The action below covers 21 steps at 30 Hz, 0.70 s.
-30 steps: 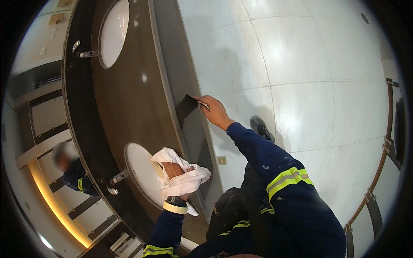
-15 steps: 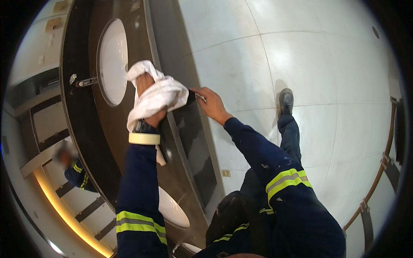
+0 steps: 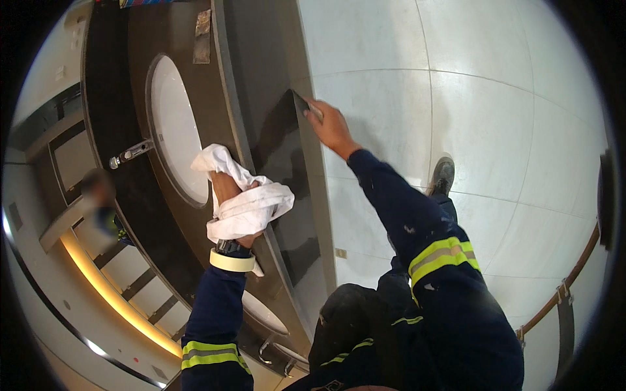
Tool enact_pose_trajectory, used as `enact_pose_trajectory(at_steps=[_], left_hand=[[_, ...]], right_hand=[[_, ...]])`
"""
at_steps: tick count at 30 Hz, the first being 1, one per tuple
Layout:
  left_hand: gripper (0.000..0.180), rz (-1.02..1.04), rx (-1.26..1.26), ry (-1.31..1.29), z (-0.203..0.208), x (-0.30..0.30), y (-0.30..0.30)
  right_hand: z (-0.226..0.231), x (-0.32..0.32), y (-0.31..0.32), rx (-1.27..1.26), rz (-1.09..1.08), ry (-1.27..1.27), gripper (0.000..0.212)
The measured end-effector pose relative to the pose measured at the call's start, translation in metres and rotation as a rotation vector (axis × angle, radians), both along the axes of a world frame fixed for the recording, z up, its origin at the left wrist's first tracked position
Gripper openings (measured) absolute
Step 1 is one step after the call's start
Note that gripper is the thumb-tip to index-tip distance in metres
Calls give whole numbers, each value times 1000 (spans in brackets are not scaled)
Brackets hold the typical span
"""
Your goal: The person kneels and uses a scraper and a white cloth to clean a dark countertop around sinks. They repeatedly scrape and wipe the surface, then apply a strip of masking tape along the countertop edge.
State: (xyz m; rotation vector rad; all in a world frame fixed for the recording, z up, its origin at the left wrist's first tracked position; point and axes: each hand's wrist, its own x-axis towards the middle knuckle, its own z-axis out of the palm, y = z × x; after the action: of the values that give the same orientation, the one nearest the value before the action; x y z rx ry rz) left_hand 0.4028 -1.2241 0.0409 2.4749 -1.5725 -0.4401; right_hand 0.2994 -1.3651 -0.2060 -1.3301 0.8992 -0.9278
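Observation:
My left hand (image 3: pixel 228 187) is over the brown countertop beside the sink, with a white cloth (image 3: pixel 251 212) wrapped round it and bunched in its grip; the cloth partly hides the fingers. A cream ring that looks like a roll of tape (image 3: pixel 232 260) circles that wrist, next to a dark watch. Farther out to the right, my right hand (image 3: pixel 330 130) pinches a thin, flat scraper (image 3: pixel 301 104). The scraper's blade edge lies at or very near the dark, glossy front panel (image 3: pixel 287 146) below the counter edge. Wet-looking dark patches show on this panel.
A white oval sink (image 3: pixel 175 130) with a chrome faucet (image 3: pixel 132 153) is set in the countertop, and more sinks lie nearer me. A flat rectangular piece (image 3: pixel 203 37) rests on the far counter. A mirror (image 3: pixel 98 202) runs along the left. Pale tiles (image 3: pixel 482 130) cover the floor at right.
My right hand has moved the scraper away from the cloth, farther out to the panel. The left hand with the cloth sits lower in the picture; the whole view has shifted too.

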Motion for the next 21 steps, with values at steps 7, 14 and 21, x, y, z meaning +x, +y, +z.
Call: enact_pose_trajectory(at_steps=[7, 14, 21], left_hand=[[56, 803, -231, 854, 5, -7, 17], [63, 691, -151, 872, -19, 10, 39], [49, 105, 159, -36, -7, 14, 23]], right_hand=[[37, -15, 9, 23, 133, 97, 43], [23, 21, -82, -147, 8, 126, 47], [62, -13, -1, -55, 126, 70, 46]])
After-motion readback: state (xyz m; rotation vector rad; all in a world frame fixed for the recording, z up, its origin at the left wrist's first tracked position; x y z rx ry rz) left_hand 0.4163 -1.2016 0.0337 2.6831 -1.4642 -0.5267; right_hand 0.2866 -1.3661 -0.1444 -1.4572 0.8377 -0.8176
